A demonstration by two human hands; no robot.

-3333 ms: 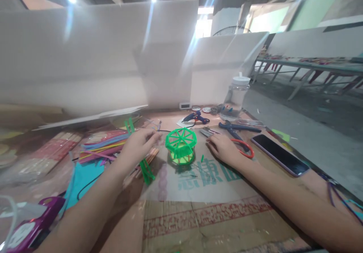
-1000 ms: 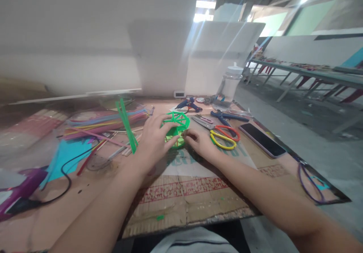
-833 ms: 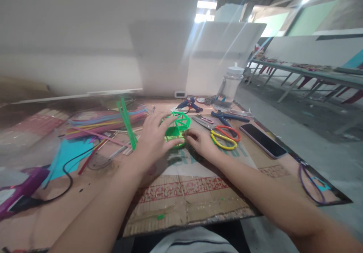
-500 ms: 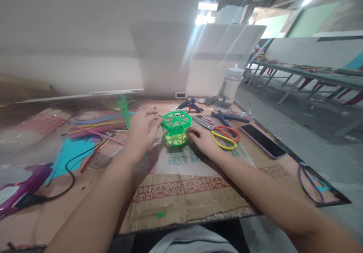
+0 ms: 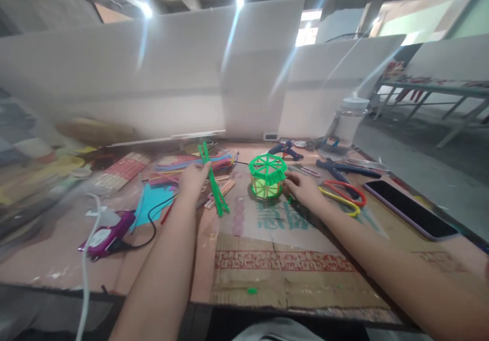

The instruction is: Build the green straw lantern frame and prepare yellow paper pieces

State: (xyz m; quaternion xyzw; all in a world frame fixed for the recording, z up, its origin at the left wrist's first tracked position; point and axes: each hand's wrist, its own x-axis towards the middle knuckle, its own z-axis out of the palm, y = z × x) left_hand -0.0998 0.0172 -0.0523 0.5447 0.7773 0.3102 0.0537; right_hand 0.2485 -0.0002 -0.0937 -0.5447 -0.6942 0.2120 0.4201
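My left hand (image 5: 194, 180) is closed in a pinch around a bundle of thin green strips (image 5: 216, 188), left of the model. A round green craft model (image 5: 267, 166) stands on the mat: two spoked wheel-like discs joined by short uprights, with a green fringe hanging from the upper rim. At its right side my right hand (image 5: 303, 190) has curled fingers gripping the edge; the fingertips are partly hidden. A small green scrap (image 5: 291, 200) shows below that hand.
Scissors (image 5: 340, 198), a phone (image 5: 410, 208), blue pliers (image 5: 347, 168) and a water bottle (image 5: 347, 124) lie or stand to the right. A blue glue gun (image 5: 286, 150) is behind the model. Leftward are a purple device (image 5: 110, 234) with cords, blue sheet (image 5: 153, 208) and wooden sticks (image 5: 124, 175).
My left hand has left the model, moved left and taken hold of the green strips. My right hand stays at the model. The view has swung left.
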